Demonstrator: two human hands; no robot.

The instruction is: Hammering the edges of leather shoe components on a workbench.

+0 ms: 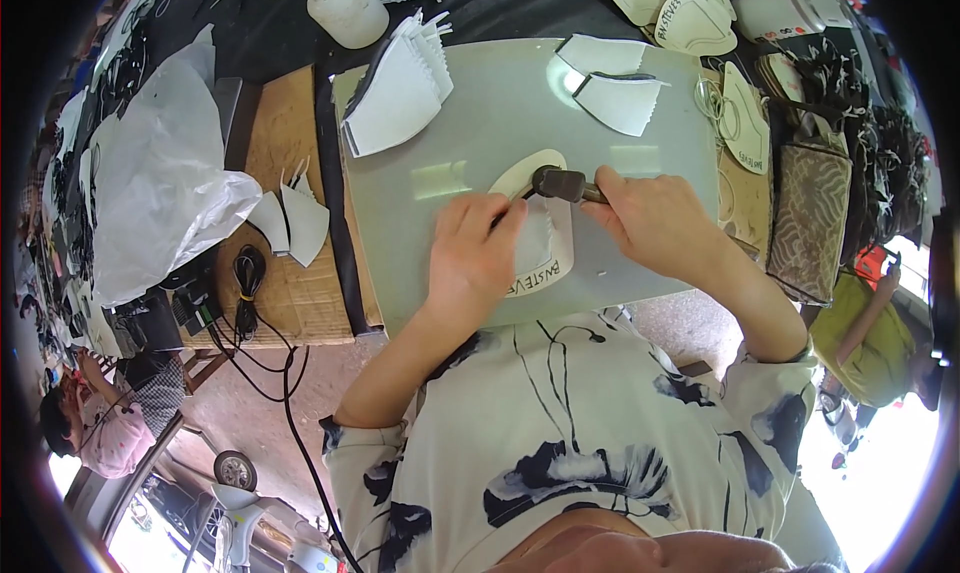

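Note:
A cream template (pixel 562 228) with black handwriting lies on the grey-green board, near its front edge. On it is a white cut piece (pixel 537 241), partly covered by my left hand (pixel 473 253). The fingers of that hand are bent and pressed together at the piece, where a thin dark strip shows between them. My right hand (pixel 655 218) is closed round the short handle of a hammer (pixel 562 184). The hammer's dark head is over the upper part of the template, close beside my left fingertips.
Stacked white pieces (pixel 395 98) lie at the board's far left; two more (pixel 620 103) at its far right. A white bottle (pixel 345 11) stands behind. Plastic sheeting (pixel 165 173) and coiled black cable (pixel 248 273) are left; a patterned pouch (pixel 808 218) is right. Other people are at both sides.

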